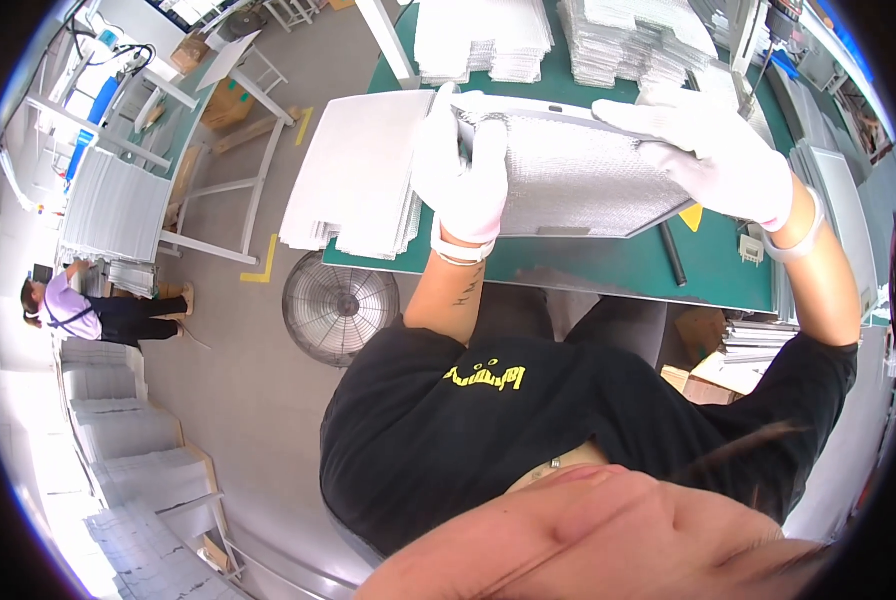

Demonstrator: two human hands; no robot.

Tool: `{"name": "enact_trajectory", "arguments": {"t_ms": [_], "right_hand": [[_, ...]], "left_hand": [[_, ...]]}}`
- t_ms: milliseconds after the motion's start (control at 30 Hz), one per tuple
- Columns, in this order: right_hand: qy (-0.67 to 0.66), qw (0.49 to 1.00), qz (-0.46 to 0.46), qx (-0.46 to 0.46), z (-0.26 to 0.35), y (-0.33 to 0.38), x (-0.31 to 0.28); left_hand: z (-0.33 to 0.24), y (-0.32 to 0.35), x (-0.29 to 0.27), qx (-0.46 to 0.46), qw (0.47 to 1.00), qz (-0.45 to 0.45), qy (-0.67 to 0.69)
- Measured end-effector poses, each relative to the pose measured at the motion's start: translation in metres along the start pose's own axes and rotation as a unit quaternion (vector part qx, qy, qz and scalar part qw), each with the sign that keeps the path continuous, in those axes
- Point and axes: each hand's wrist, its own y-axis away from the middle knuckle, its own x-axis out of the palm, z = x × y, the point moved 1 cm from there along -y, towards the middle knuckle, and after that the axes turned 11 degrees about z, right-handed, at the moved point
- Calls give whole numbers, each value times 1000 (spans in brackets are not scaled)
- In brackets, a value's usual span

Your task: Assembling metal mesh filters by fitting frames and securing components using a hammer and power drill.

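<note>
- The mesh panel (578, 180), silvery within a grey frame, is held tilted over the near part of the green table (608, 257); whether its lower edge touches the tabletop cannot be told. Directions below run from this panel, twelve o'clock pointing away from the person.
- At nine o'clock, the white-gloved left hand (465, 170) grips the panel's side edge, the thumb in front and the other fingers wrapped partly out of sight.
- At about two o'clock, the right hand (713, 150), also gloved in white, clasps the far corner, fingers along the upper edge and thumb against the meshed face.
- A stack of pale sheets (358, 165) lies at nine o'clock, just beyond the left hand, jutting past the table's edge.
- Two more piles sit farther back on the table: a white pile (483, 40) at eleven o'clock and a silvery pile (638, 45) at one.
- Toward four o'clock are a yellow piece (691, 216) by the panel's corner, a black rod (673, 255) and a small pale block (751, 248).
- A round fan (341, 308) stands at eight o'clock, beside the table.
- Well apart, between eight and nine o'clock, a co-worker (80, 312) in a lilac top stands near a sheet pile (113, 205).
</note>
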Motion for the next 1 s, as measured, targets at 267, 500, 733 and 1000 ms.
{"name": "enact_trajectory", "arguments": {"t_ms": [267,500,733,1000], "right_hand": [[8,1000,5,21,4,-3,-2],[60,998,-21,-4,2,-5,-1],[63,997,-41,-28,-3,-6,2],[199,977,-71,29,4,14,9]], "left_hand": [[3,-2,-12,-55,996,28,57],[-8,-13,-12,-72,964,51,250],[16,-9,-13,-30,970,122,208],[24,-1,-10,51,979,129,150]]}}
